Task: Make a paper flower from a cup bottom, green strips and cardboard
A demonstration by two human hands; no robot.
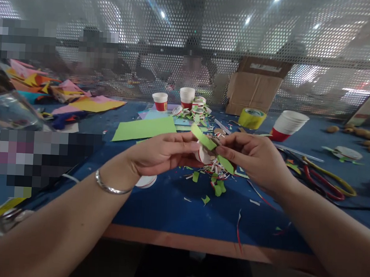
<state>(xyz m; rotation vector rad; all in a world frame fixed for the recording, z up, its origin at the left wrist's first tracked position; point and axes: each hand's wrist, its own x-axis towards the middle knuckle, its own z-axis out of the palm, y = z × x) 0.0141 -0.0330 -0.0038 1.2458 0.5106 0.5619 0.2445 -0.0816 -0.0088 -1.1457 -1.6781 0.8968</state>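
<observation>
Above the middle of the table, my left hand (pixel 165 154) pinches a small white cup piece (pixel 203 155) with a red edge. A light green paper strip (pixel 203 136) sticks up from it by my left thumb. From the other side, my right hand (pixel 254 156) is closed with thumb and fingers at the same piece, where a leaf-shaped green paper (pixel 226 164) points downward. The fingers partly hide where these papers join. Below both hands lie paper scraps (pixel 212 169) and green cuttings (pixel 218 188). A white paper disc (pixel 146 181) lies beneath my left wrist.
A green sheet (pixel 143 129) lies behind my left hand. Farther back stand paper cups (pixel 160 102), finished-looking green-and-white pieces (pixel 198 110) and yellow tape (pixel 252 118). Stacked cups (pixel 288 125) and red-and-yellow-handled tools (pixel 324 179) are at right. A perforated metal screen (pixel 214 45) closes the back.
</observation>
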